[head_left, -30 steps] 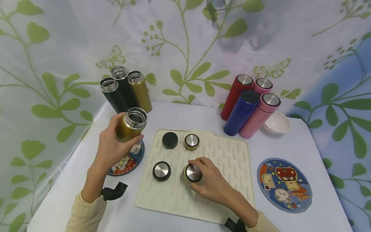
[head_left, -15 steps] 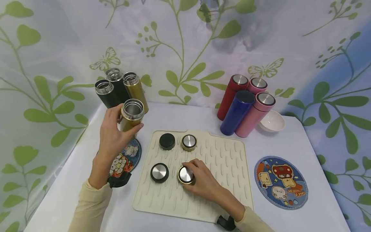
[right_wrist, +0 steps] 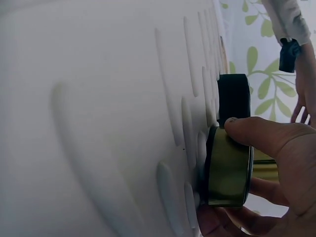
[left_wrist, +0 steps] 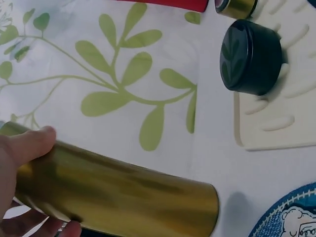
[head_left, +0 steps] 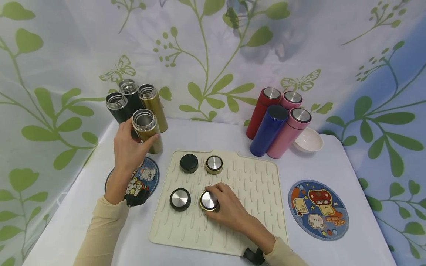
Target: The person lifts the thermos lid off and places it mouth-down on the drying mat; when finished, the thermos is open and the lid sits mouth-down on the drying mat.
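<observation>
My left hand [head_left: 128, 149] grips a gold thermos bottle [head_left: 153, 142] near its open, threaded steel mouth. In the left wrist view the gold bottle [left_wrist: 123, 192] lies across the lower part, thumb on its side, its base close to the white tabletop. On the cream ridged mat, my right hand [head_left: 229, 207] holds a gold bottle cap [head_left: 209, 200] with a steel top between thumb and fingers. The right wrist view has this gold cap [right_wrist: 228, 170] standing against the mat. Beside it sits a black cap with a steel top [head_left: 180, 199]; behind are a black cap [head_left: 189, 163] and another gold cap [head_left: 214, 164].
Behind my left hand stand two dark open bottles [head_left: 117, 105] and another gold one [head_left: 153, 105]. Several capped bottles, red [head_left: 263, 111], blue [head_left: 269, 129] and pink [head_left: 288, 133], stand back right by a white bowl [head_left: 308, 140]. Round cartoon coasters [head_left: 318, 210] flank the cream mat [head_left: 246, 181].
My left hand has moved the gold bottle back and down, toward the other open bottles, and it stands more upright. My right hand stays on the gold cap, which has settled flat on the mat.
</observation>
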`<action>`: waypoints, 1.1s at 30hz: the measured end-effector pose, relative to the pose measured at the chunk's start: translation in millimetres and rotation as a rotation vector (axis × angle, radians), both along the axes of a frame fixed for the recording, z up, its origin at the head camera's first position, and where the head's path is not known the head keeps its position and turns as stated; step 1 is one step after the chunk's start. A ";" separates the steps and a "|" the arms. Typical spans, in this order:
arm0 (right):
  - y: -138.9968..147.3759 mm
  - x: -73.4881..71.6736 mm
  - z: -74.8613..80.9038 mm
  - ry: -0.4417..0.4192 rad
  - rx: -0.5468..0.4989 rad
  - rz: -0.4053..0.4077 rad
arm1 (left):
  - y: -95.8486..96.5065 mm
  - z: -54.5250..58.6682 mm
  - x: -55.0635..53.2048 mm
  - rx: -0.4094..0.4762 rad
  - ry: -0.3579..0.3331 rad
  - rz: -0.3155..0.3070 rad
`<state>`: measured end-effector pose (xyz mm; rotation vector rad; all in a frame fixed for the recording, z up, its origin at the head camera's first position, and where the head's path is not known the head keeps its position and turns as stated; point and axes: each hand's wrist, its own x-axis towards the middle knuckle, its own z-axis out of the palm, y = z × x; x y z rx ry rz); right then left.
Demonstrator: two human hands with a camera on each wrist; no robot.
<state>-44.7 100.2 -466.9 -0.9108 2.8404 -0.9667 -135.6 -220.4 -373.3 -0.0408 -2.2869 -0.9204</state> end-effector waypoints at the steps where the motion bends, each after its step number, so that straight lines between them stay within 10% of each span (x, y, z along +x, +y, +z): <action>1: 0.2 0.2 0.4 0.001 0.004 -0.001 | -0.6 -0.9 -3.2 0.016 0.002 0.009; 12: 27.0 10.3 6.1 -0.082 -0.071 -0.056 | -6.4 -13.7 -37.9 0.188 -0.006 0.102; 17: 53.0 18.3 11.1 0.016 -0.026 -0.131 | -8.6 -18.5 -43.8 0.207 -0.066 0.089; 33: 108.6 42.8 7.8 0.120 0.250 -0.306 | -7.3 -28.1 -59.0 0.094 0.020 0.129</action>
